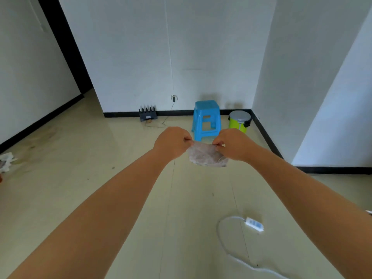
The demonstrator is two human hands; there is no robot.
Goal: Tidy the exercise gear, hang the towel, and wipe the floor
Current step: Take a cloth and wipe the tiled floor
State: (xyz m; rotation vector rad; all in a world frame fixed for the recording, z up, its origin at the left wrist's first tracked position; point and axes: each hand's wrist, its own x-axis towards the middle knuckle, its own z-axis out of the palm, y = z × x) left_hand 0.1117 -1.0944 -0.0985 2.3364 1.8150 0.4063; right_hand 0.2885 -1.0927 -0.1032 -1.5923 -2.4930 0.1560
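— Cloth (207, 156) first: where do we have it?

— We hold it up in front of us, above the floor (100, 188), stretched between both hands. It is small, thin and grey, and it hangs down from its top edge.

— How do our fingers sit on it?

— Our left hand (172, 143) pinches the top left corner between thumb and forefinger, the other fingers curled in. Our right hand (234, 144) pinches the top right corner the same way, and the cloth's right side runs down under that hand. Both our arms reach forward, bare to the elbow.

— What lies beyond the cloth?

— We see a blue stool (206, 119) standing on the floor near the back wall, just behind our hands. Beside it, in the corner, stands a green bin (239, 121) with a grey lid. To the left of the stool a black router (147, 114) sits against the black skirting, with a thin wire running up to a wall socket (174, 98).

— And nearer to us?

— A white power strip (254, 224) lies on the floor at lower right, its cord looping toward us. At the far left edge we see some crumpled white paper (7, 161), near dull stains on the floor.
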